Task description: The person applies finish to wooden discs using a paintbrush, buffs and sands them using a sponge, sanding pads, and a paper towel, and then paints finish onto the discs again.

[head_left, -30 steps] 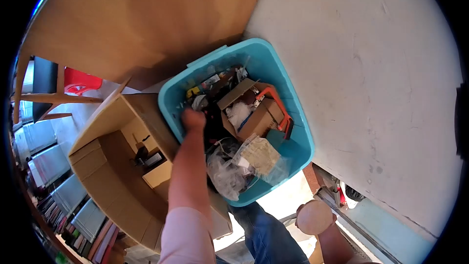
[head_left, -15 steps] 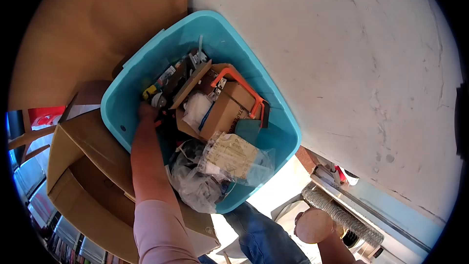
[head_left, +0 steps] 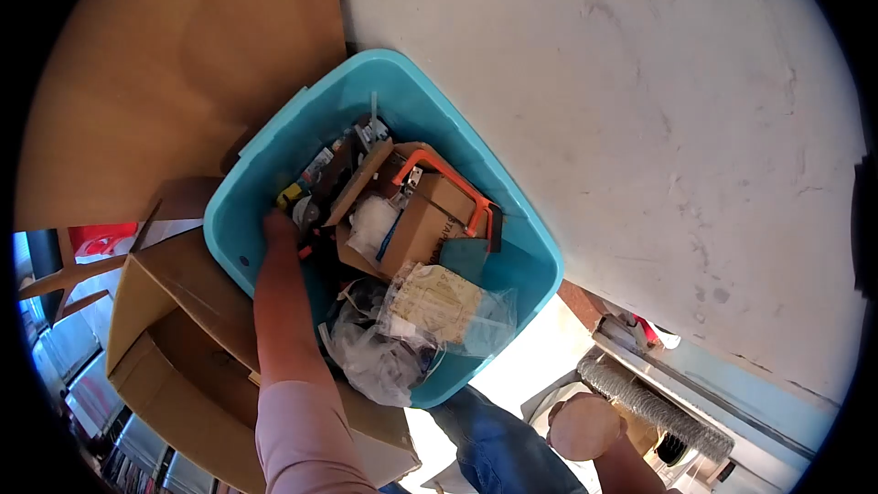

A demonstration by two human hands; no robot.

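Observation:
My left hand (head_left: 280, 225) reaches down inside the left part of a turquoise bin (head_left: 517, 192), beside a yellow item (head_left: 291, 193) and dark items. Its fingers are hidden, so any hold is unclear. In the bin lie a cardboard box (head_left: 428, 221), an orange-framed hacksaw (head_left: 457, 185), a clear plastic bag (head_left: 370, 355) and a yellowish packet (head_left: 437, 300) in clear plastic. At the lower right, my right hand (head_left: 616, 445) is closed round a round, flat, light-brown object (head_left: 585, 425), outside the bin.
An open cardboard carton (head_left: 174, 393) stands left of the bin. Behind are a wooden panel (head_left: 201, 64) and a pale scuffed surface (head_left: 622, 128). A grey brush-like roll (head_left: 654, 407) lies at the lower right; my jeans (head_left: 503, 448) show below the bin.
The view has shifted, so the bin appears further left. My left hand has gone deeper beside the yellow item. My right hand keeps the round object; the grey roll has come into view.

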